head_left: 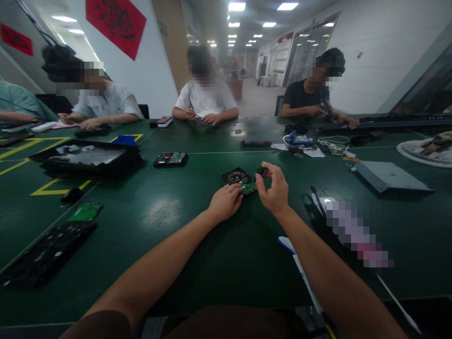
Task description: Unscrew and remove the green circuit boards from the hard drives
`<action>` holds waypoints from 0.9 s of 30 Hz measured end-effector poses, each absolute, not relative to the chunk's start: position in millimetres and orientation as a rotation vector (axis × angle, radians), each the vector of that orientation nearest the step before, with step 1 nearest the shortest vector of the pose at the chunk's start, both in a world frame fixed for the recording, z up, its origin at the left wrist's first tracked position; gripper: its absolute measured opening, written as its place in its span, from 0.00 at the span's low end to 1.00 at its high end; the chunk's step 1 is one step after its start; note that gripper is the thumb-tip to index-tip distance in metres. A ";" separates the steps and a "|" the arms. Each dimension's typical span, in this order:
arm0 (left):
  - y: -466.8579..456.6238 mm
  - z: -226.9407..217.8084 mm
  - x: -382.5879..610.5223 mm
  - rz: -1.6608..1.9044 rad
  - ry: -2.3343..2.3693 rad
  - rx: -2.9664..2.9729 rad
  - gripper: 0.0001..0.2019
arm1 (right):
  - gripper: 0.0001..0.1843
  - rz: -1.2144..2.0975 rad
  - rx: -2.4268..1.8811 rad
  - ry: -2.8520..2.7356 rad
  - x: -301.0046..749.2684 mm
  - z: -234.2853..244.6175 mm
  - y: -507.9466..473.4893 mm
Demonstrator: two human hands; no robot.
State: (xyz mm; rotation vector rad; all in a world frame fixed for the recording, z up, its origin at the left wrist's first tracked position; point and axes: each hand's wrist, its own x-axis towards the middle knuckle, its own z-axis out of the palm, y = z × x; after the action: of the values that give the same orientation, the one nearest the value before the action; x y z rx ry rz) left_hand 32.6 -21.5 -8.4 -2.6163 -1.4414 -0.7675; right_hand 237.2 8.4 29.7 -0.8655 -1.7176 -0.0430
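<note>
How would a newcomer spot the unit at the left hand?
On the dark green table, find the camera wearer's left hand and right hand. Just beyond the left hand lies a black unit with a green circuit board. Unlike the similar black-and-green device farther left, it has a hand on it.

Black device [236, 175], green circuit board [250, 189], flat; green-yellow tool [261, 169], held upright

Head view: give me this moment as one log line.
left hand: touching green circuit board | right hand: gripping green-and-yellow handle near board
</note>
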 end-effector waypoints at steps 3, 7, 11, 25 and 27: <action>-21.6 -8.4 32.3 -0.759 -1.441 -2.622 0.16 | 0.22 -0.031 -0.867 -1.692 236.6 30.2 7.8; -21.3 -8.8 32.4 -0.759 -1.443 -2.619 0.16 | 0.22 -0.051 -0.874 -1.702 236.1 32.4 6.8; -20.8 -9.3 32.7 -0.757 -1.457 -2.612 0.16 | 0.23 -0.037 -0.859 -1.724 236.0 31.4 7.2; -21.6 -8.8 32.0 -0.761 -1.435 -2.621 0.16 | 0.23 0.006 -0.868 -1.701 237.4 29.1 9.1; -21.3 -9.1 31.9 -0.757 -1.439 -2.619 0.16 | 0.23 0.003 -0.881 -1.682 237.1 29.0 9.3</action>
State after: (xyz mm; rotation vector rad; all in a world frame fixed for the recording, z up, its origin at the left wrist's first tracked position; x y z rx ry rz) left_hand 31.9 -21.3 -9.1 -2.6187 -1.4385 -0.7566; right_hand 237.1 9.3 29.0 -0.8811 -1.6822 0.0034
